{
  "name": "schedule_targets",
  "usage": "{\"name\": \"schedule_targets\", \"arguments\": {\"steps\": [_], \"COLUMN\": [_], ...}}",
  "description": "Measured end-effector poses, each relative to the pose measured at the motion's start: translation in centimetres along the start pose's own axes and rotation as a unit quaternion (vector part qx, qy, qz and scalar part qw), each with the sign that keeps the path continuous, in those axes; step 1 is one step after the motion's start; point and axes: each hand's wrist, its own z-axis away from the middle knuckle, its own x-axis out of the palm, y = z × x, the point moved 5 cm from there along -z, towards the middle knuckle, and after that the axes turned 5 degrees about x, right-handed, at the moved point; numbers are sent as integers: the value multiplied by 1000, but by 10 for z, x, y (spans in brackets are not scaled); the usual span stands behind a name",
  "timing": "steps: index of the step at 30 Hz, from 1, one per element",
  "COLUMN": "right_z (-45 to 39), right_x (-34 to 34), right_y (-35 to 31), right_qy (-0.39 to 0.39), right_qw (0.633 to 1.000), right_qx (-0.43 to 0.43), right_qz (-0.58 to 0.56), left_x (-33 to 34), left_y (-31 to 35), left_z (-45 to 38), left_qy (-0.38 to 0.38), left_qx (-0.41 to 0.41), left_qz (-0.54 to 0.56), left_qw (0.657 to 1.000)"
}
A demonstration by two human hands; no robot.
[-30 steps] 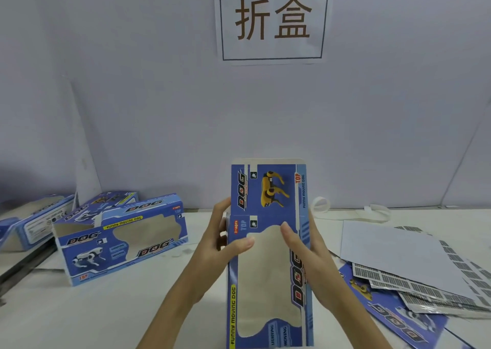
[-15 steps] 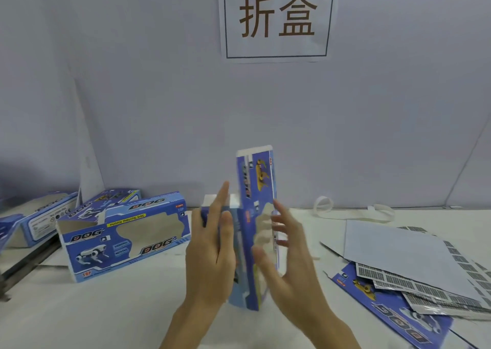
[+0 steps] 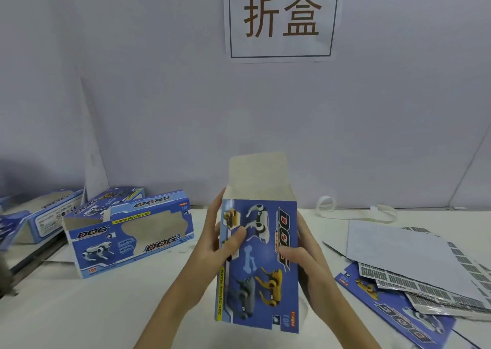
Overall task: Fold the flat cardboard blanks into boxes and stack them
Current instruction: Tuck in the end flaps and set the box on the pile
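I hold a blue printed cardboard box blank (image 3: pixel 261 277) upright in front of me, its back panel with dog pictures facing me and a plain brown flap sticking up at the top. My left hand (image 3: pixel 212 245) grips its left edge, thumb on the front. My right hand (image 3: pixel 305 258) grips its right edge, thumb across the panel. A folded blue box (image 3: pixel 132 231) with a window cut-out stands on the table at the left, with more folded boxes (image 3: pixel 50 216) behind it. A pile of flat blanks (image 3: pixel 403 277) lies at the right.
The white table (image 3: pixel 106 309) runs to a grey wall with a paper sign (image 3: pixel 281 16). A loose white strap (image 3: pixel 353 210) lies at the back right. A dark rail (image 3: pixel 32 255) sits at the table's left edge.
The blank has been turned round between my hands: a second ago its windowed front faced me, then it was edge-on, and now the back panel faces me. Both hands have kept hold.
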Motion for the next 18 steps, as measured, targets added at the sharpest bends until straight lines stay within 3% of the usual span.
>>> {"name": "schedule_targets", "arguments": {"steps": [5, 8, 13, 18], "right_z": [3, 4, 6, 11], "right_x": [7, 5, 6, 0], "right_y": [-18, -21, -17, -35], "right_qy": [22, 44, 50, 141], "right_qw": [992, 988, 984, 930], "right_qx": [-120, -142, -148, -264], "right_qz": [16, 44, 91, 214], "left_x": [11, 17, 21, 27], "left_y": [13, 14, 9, 24], "left_z": [0, 3, 7, 11], "left_qy": [-31, -44, 9, 60], "left_qx": [58, 71, 80, 186], "left_qz": [19, 15, 18, -45], "left_qw": [998, 996, 997, 980]}}
